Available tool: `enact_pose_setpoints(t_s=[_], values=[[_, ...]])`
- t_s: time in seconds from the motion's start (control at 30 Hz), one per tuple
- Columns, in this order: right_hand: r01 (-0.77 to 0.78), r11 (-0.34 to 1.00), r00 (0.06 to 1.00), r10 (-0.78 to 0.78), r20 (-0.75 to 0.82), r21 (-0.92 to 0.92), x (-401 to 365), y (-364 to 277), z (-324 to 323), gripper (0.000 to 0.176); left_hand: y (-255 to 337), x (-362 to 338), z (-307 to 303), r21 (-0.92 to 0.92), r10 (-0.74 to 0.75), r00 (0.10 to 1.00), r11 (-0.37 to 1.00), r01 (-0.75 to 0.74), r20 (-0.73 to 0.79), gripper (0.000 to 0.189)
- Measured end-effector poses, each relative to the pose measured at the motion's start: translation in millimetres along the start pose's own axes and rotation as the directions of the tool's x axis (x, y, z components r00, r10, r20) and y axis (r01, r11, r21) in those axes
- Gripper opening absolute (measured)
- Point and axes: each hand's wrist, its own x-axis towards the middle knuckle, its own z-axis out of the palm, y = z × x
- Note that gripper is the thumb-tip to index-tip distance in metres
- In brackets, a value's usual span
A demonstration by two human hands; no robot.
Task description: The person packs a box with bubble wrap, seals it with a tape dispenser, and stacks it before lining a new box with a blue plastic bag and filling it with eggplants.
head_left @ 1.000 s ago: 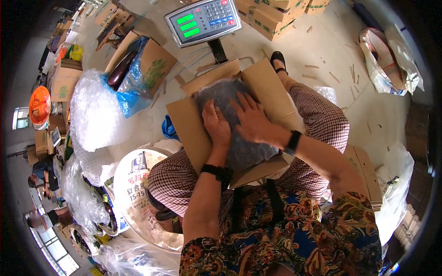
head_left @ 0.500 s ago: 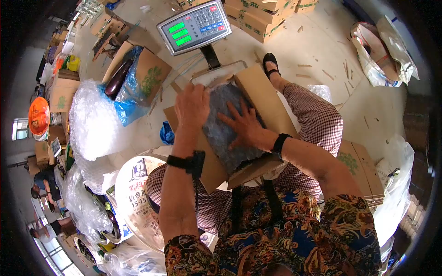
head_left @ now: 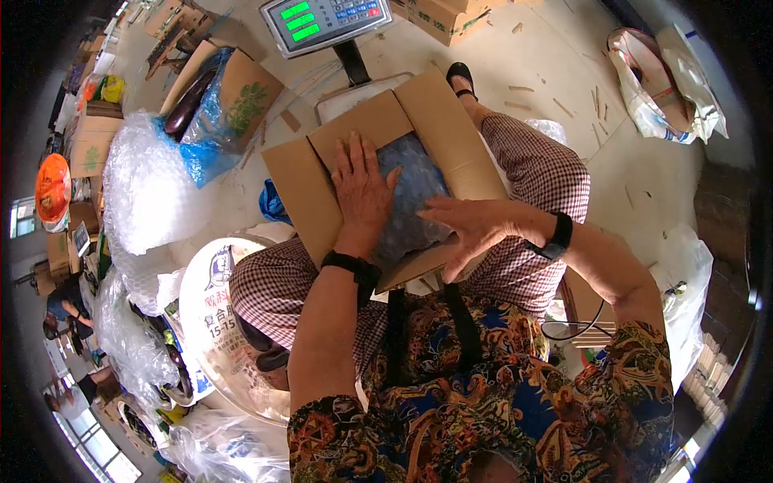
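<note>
Cardboard box (head_left: 303,193): located between the person's knees, top open, flaps raised or leaning at several angles. Contents: translucent bubble wrap (head_left: 411,181) over a dark blue-grey mass; what lies beneath cannot be identified.

Left hand (head_left: 364,189): palm down at the far flap (head_left: 370,119), fingers pointing away from the body and slightly apart, thumb spread out over the bubble wrap. Nothing is clamped.

Right hand (head_left: 475,225): above the near right part of the opening, fingers extended toward the left, thumb well apart from them and directed at the near flap (head_left: 415,267). Whether it touches that flap cannot be told.

Beyond the box: a scale platform (head_left: 342,103), partly covered from view, with a display unit (head_left: 322,22) on a post, its three green readouts lit; the digits are not legible.

Far left: a second open carton (head_left: 256,97) holding a dark purple eggplant (head_left: 189,106) and blue plastic. Nearer on that side, a heap of clear bubble wrap (head_left: 153,193) and, by the left knee, a printed white sack (head_left: 211,302).

Far right: an open white bag (head_left: 652,88) on the floor (head_left: 555,60).
</note>
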Motion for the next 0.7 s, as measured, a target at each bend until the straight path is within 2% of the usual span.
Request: enact_pose_setpoints(t_s=[0.07,0.13,0.17,0.2,0.23,0.27,0.3,0.33,0.4,0.43,0.47,0.5,0.53,0.57,0.6,0.63,0.67,0.7], values=[[0.037,0.999,0.998,-0.037,-0.054,0.005,4.3,1.5,4.1,0.091,-2.0,-1.7,-0.4,0.016,0.013,1.0,1.0,-0.013,0.027,0.073],[-0.012,0.987,0.982,-0.018,0.186,0.163,27.0,-0.5,-15.9,0.092,-4.2,1.0,-5.3,0.027,0.028,0.999,0.999,-0.03,0.043,0.074],[-0.128,0.988,0.965,0.104,0.242,0.088,31.0,-8.0,-32.2,0.081,-7.3,4.5,-8.3,-0.051,-0.013,0.989,0.999,0.021,0.149,0.08],[-0.136,0.987,0.965,0.112,0.238,0.087,34.9,-1.6,-35.4,0.081,-9.9,8.6,-9.9,-0.126,-0.039,0.965,0.989,0.074,0.259,0.085],[-0.101,0.991,0.993,0.094,0.076,0.088,39.5,7.2,-33.7,0.072,-14.9,9.5,-11.0,-0.133,-0.032,0.964,0.989,0.069,0.262,0.085],[-0.061,0.995,0.994,0.068,-0.087,0.082,45.4,12.9,-28.8,0.062,-22.7,9.0,-13.9,-0.191,0.001,0.944,0.979,0.065,0.329,0.096],[-0.109,0.994,0.99,0.108,-0.095,-0.005,52.0,8.2,-27.1,0.046,-27.5,12.6,-19.9,-0.242,0.032,0.923,0.968,0.067,0.384,0.106],[-0.101,0.995,0.991,0.1,-0.094,-0.009,52.4,4.6,-24.4,0.046,-30.5,14.3,-25.1,-0.235,0.024,0.924,0.969,0.072,0.382,0.106],[-0.209,0.966,0.938,0.155,-0.311,-0.151,43.6,-7.9,-14.3,0.041,-32.0,11.3,-33.7,-0.148,0.131,0.849,0.987,-0.063,0.512,0.12],[-0.224,0.943,0.951,0.156,-0.268,-0.246,40.3,-13.0,-16.2,0.044,-31.2,10.6,-32.4,-0.151,0.136,0.849,0.986,-0.067,0.51,0.12],[-0.23,0.942,0.949,0.162,-0.269,-0.245,34.9,-13.7,-19.9,0.044,-29.4,8.3,-30.9,-0.137,0.154,0.864,0.985,-0.1,0.48,0.126],[-0.241,0.892,0.848,0.002,-0.53,-0.383,27.8,-12.4,-22.8,0.043,-28.1,7.1,-29.4,-0.122,0.174,0.876,0.984,-0.132,0.449,0.132],[-0.289,0.816,0.674,-0.197,-0.712,-0.5,21.6,-9.7,-23.0,0.043,-26.2,7.1,-30.3,-0.125,0.176,0.875,0.983,-0.133,0.451,0.132],[-0.284,0.817,0.677,-0.2,-0.708,-0.502,20.8,7.0,-25.2,0.043,-24.8,5.8,-32.0,-0.116,0.165,0.877,0.985,-0.125,0.452,0.134],[-0.368,0.903,0.496,-0.009,-0.868,-0.219,24.3,36.0,-32.6,0.04,-24.7,6.0,-33.8,-0.103,0.148,0.882,0.988,-0.114,0.447,0.135],[-0.388,0.917,0.285,0.216,-0.934,0.093,23.4,53.3,-36.5,0.038,-25.8,6.1,-34.1,-0.102,0.146,0.885,0.989,-0.112,0.443,0.135],[-0.393,0.915,0.281,0.217,-0.935,0.094,15.0,56.9,-34.8,0.038,-25.3,5.7,-33.5,-0.097,0.142,0.887,0.989,-0.11,0.44,0.136],[-0.24,0.906,0.583,0.421,-0.695,0.348,5.8,58.1,-35.1,0.028,-24.2,6.3,-32.3,-0.095,0.138,0.891,0.99,-0.107,0.433,0.137]])
